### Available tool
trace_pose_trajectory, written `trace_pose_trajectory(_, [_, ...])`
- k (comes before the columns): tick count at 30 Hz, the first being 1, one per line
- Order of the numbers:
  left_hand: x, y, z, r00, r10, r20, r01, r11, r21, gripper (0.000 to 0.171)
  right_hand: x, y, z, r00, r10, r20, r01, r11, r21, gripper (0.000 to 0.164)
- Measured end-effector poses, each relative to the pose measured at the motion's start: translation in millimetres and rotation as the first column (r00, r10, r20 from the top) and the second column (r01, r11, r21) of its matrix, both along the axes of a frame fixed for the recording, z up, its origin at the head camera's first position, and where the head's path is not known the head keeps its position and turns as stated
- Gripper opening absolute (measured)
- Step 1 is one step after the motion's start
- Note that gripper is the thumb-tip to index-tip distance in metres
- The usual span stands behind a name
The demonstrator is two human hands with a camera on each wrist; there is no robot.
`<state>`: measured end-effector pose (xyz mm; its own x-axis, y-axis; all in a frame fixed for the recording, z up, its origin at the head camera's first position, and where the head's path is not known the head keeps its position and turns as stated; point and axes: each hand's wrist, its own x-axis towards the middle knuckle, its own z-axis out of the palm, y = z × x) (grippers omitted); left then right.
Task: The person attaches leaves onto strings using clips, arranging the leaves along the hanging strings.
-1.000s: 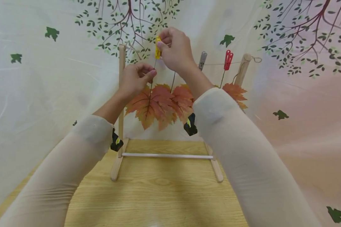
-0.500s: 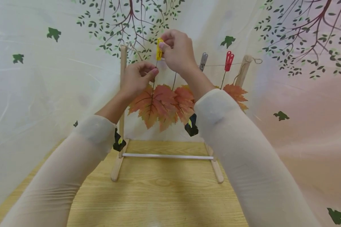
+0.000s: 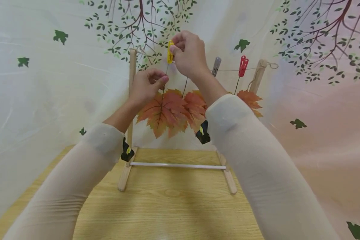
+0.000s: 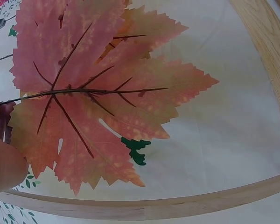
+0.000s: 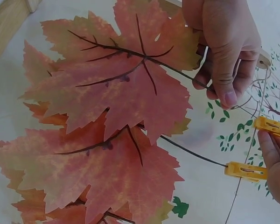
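Observation:
My left hand (image 3: 147,86) pinches the thin dark stem of an orange-red maple leaf (image 4: 144,105), just above the blade. Higher up and slightly to the right, my right hand (image 3: 190,55) pinches a yellow clothespin (image 3: 170,52) by its upper end. The stem's top reaches the clothespin's lower end; whether its jaws clamp the stem or the string cannot be told. In the right wrist view, a second yellow clothespin (image 5: 245,171) sits on the string (image 5: 233,205) and holds another leaf (image 5: 98,163) by its stem, close to my right fingers.
A wooden stand has a left post (image 3: 132,66), a right post (image 3: 258,76) and a white bottom bar (image 3: 180,165) on a wood-grain table (image 3: 168,206). Grey (image 3: 216,66) and red (image 3: 243,66) clothespins hang along the string. Behind is a printed sheet (image 3: 318,100).
The whole scene shifts slightly right in the head view. Both hands keep their hold on the stem and the yellow clothespin, with barely any movement relative to the stand.

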<state>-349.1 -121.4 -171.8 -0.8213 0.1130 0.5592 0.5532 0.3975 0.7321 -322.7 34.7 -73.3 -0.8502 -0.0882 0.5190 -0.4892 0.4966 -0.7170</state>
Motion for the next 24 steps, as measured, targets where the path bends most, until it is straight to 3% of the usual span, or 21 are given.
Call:
trace_pose_trajectory(15, [-2.3, 1.5, -0.7, 1.0, 0.016, -0.019, -0.016, 1.0, 0.019, 0.024, 0.1, -3.8, -1.9, 0.999, 0.002, 0.042, -0.003, 0.999, 0.033, 0.022])
trace_pose_trajectory(24, [-1.0, 4.0, 2.8, 1.0, -0.012, -0.018, 0.013, 0.997, 0.072, 0.022, 1.1, -4.8, -2.9, 1.0, -0.012, 0.02, 0.01, 0.995, 0.095, 0.025])
